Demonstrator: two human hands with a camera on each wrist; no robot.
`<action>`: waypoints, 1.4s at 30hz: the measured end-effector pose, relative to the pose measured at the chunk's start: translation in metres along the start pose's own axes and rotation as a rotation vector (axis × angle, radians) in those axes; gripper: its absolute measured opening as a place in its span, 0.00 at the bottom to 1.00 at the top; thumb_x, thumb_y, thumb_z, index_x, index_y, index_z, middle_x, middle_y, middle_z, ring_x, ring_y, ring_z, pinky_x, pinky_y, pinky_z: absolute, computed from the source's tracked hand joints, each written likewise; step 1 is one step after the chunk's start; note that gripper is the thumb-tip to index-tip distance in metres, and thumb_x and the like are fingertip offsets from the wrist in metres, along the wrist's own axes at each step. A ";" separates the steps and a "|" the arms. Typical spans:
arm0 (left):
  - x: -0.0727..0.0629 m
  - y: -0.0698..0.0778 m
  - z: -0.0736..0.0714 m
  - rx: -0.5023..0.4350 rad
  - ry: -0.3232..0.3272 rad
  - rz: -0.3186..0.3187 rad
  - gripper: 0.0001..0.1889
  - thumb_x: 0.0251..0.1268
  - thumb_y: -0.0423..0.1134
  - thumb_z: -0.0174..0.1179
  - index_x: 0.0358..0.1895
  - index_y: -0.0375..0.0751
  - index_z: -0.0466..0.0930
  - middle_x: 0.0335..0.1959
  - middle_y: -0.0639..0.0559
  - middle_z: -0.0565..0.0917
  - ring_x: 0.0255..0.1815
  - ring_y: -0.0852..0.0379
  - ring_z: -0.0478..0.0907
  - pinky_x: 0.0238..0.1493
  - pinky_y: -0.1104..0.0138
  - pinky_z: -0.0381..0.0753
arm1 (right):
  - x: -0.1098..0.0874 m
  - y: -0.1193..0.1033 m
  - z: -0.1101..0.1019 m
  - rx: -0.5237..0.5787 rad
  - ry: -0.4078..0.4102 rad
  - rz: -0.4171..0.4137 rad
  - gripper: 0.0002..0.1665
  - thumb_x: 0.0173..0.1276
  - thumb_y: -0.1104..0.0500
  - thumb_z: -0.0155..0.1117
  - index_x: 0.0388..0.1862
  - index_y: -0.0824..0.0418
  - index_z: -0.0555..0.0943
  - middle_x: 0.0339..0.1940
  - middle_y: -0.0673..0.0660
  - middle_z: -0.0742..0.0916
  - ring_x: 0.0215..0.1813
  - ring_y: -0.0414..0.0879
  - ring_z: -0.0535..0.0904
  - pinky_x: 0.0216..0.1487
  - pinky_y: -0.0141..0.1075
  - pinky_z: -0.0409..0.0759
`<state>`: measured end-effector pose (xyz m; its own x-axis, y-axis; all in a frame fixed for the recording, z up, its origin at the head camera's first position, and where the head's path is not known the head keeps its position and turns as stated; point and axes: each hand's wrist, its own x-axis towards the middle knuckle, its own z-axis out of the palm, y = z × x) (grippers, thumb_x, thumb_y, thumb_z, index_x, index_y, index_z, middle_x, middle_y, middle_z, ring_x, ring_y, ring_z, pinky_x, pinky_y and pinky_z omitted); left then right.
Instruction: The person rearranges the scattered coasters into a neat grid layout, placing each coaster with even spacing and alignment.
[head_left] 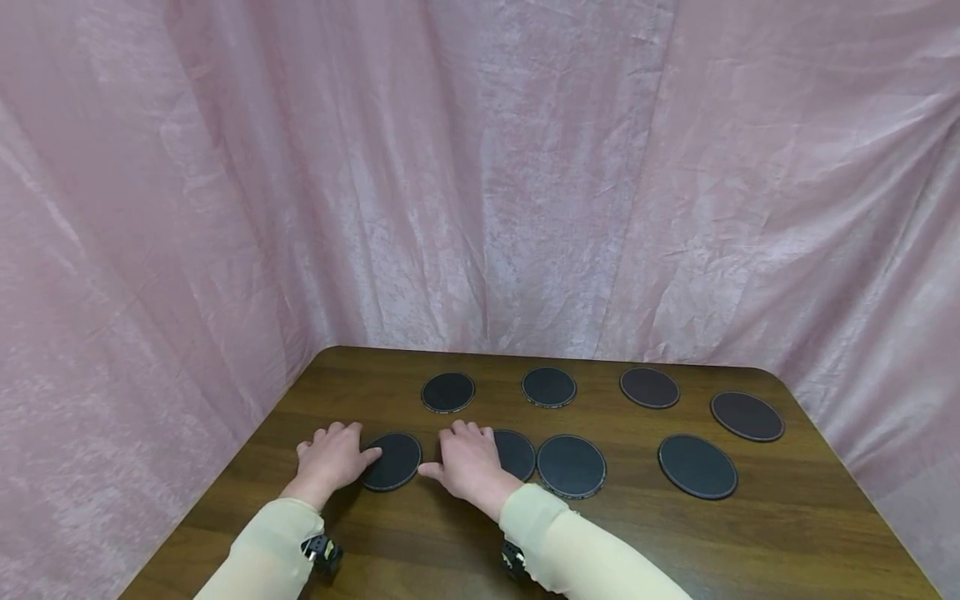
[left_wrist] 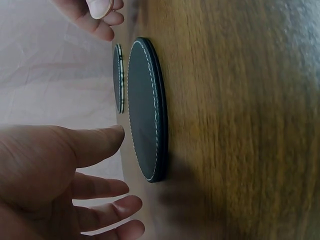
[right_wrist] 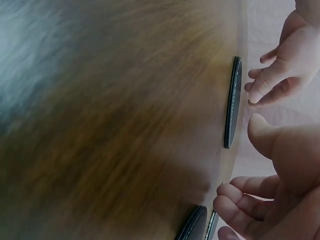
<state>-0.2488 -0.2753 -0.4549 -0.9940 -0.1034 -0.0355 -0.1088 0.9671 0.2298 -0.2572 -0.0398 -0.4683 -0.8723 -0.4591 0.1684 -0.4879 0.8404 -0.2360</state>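
My left hand (head_left: 333,457) is at the left side of a round black coaster (head_left: 392,462) with pale edge stitching. In the head view its thumb overlaps the coaster's left rim. The left wrist view shows that coaster (left_wrist: 144,110) lying flat, the thumb and loosely bent fingers around nothing. To the right of it, my right hand (head_left: 468,461) hovers with its thumb out toward the same coaster, also seen as a coaster (right_wrist: 233,102) in the right wrist view. Another coaster (head_left: 514,456) lies partly hidden behind the right hand. Neither hand holds anything.
A coaster (head_left: 572,466) lies close against the partly hidden one, and another coaster (head_left: 697,466) sits farther right. Along the back are coasters (head_left: 448,392), (head_left: 549,387), (head_left: 649,387) and a coaster (head_left: 747,416) near the right edge. Pink curtains (head_left: 480,183) surround the wooden table (head_left: 795,525).
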 end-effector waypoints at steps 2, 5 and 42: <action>0.001 -0.002 0.000 0.002 -0.011 -0.004 0.34 0.77 0.52 0.71 0.72 0.26 0.78 0.66 0.22 0.78 0.68 0.21 0.71 0.65 0.25 0.64 | 0.001 -0.002 0.001 0.001 0.001 -0.004 0.34 0.74 0.33 0.75 0.59 0.61 0.90 0.50 0.56 0.87 0.52 0.53 0.80 0.55 0.48 0.74; 0.002 -0.005 0.000 0.007 -0.031 -0.010 0.35 0.77 0.52 0.70 0.72 0.25 0.77 0.66 0.21 0.77 0.68 0.20 0.71 0.65 0.25 0.64 | 0.003 -0.005 0.004 0.000 0.000 -0.015 0.33 0.74 0.33 0.74 0.56 0.61 0.90 0.47 0.56 0.87 0.48 0.52 0.80 0.52 0.47 0.74; 0.004 -0.008 -0.001 -0.020 -0.101 0.008 0.19 0.72 0.50 0.76 0.44 0.35 0.86 0.39 0.47 0.87 0.41 0.46 0.83 0.55 0.35 0.70 | 0.019 -0.037 0.014 -0.059 -0.093 0.066 0.37 0.66 0.30 0.80 0.51 0.61 0.89 0.41 0.55 0.83 0.46 0.51 0.76 0.53 0.46 0.72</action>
<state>-0.2522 -0.2837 -0.4555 -0.9888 -0.0711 -0.1309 -0.1023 0.9628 0.2501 -0.2559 -0.0837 -0.4697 -0.9030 -0.4248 0.0642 -0.4290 0.8839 -0.1862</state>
